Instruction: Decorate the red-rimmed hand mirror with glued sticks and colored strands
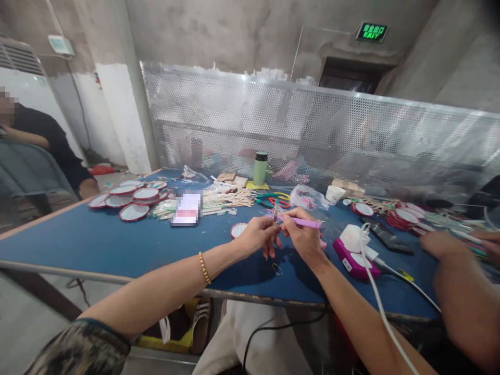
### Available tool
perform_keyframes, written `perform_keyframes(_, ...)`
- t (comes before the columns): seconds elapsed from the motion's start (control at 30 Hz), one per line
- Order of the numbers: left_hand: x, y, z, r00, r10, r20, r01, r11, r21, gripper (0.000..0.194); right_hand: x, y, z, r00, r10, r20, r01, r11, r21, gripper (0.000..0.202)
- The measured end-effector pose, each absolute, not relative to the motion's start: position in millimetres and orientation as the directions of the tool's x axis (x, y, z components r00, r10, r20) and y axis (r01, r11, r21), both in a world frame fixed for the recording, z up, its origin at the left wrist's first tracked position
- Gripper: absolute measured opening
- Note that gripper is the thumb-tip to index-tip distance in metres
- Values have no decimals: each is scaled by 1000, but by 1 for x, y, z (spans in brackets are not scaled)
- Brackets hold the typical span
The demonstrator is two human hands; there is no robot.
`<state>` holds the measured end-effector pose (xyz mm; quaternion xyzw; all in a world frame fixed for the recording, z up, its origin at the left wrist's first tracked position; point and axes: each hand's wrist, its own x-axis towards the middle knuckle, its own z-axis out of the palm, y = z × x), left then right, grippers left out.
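While both hands meet above the blue table (117,245), this is how things stand:
Left hand (255,235): fingers pinched on a thin stick (275,209), held upright.
Right hand (302,235): closed around a purple pen-like tool (305,223), its tip at the stick.
Round mirror (237,229): on the table just behind the left hand.
Purple device (353,260): right of the right hand, white cable attached.
Co-worker's hand (441,244): far right, well apart.
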<state>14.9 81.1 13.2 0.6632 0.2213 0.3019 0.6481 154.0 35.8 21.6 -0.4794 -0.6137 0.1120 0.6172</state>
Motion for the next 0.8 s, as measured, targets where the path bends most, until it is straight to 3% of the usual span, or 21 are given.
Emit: perform_keyframes(0.8, 16, 77, 19, 724, 682, 101, -68, -74, 995, 15, 152, 35, 24, 254, 736, 627, 419, 501, -757, 16)
